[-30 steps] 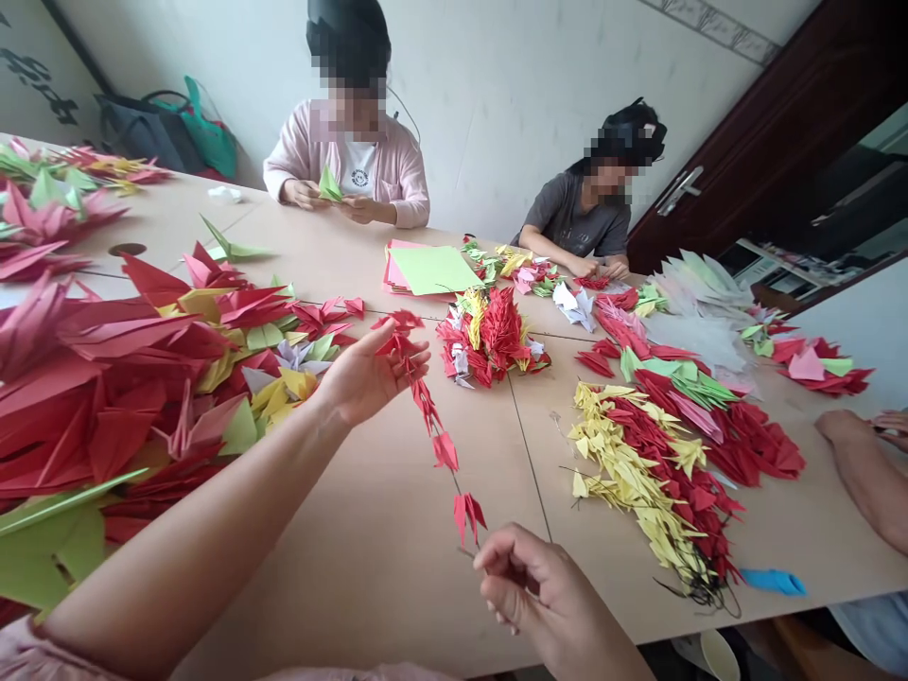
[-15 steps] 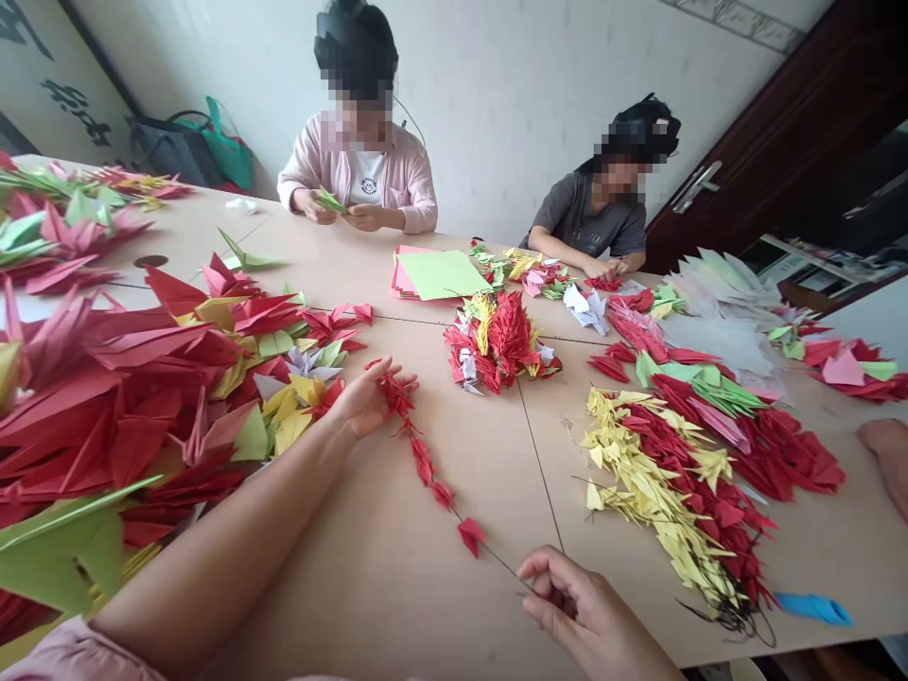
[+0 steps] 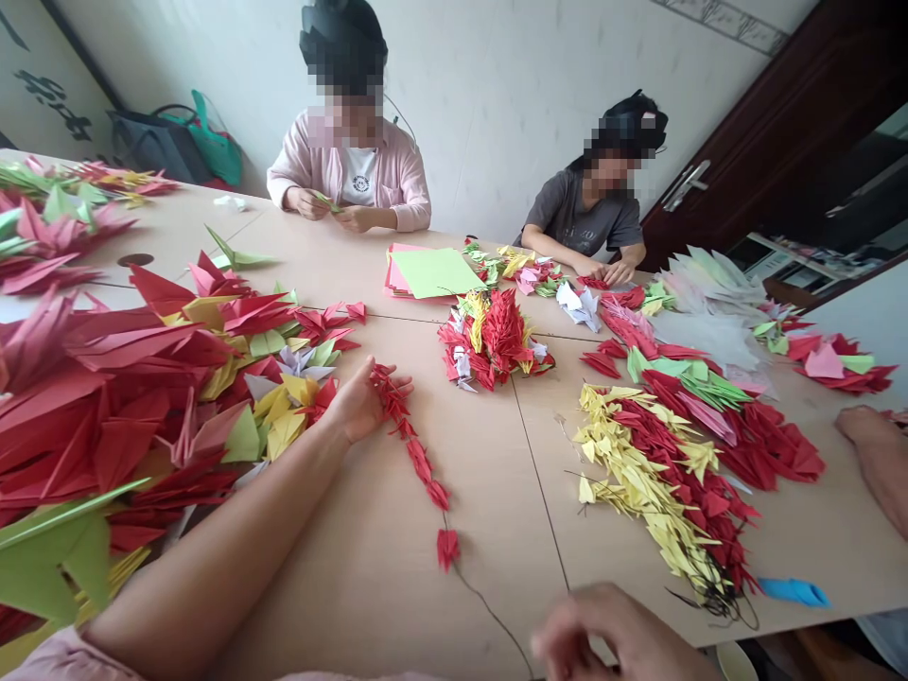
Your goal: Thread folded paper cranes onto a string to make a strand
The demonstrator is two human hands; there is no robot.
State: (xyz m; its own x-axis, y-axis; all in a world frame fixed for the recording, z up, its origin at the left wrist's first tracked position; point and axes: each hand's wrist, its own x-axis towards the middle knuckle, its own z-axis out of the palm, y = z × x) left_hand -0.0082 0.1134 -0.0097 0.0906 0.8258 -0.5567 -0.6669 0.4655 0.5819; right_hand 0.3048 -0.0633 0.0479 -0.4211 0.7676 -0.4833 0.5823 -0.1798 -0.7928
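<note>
A string of red folded paper cranes runs from my left hand down toward the front edge of the table. My left hand holds its upper end, the string lying against the curled fingers. One red crane sits lower on the dark cord, apart from the bunched ones. The cord hangs slack and leaves the picture at the bottom, close to my right hand. That hand is curled and smeared by motion, so whether its fingers still grip the cord is unclear.
Left lies a big heap of folded paper cranes. Yellow and red crane strings lie right, near a blue object. A mixed crane bundle and green paper sheets are mid-table. Two people sit opposite; another person's arm shows right.
The cord has gone from taut to slack. My right hand has dropped lower and to the right. The lowest red crane has shifted left along with the sagging cord.
</note>
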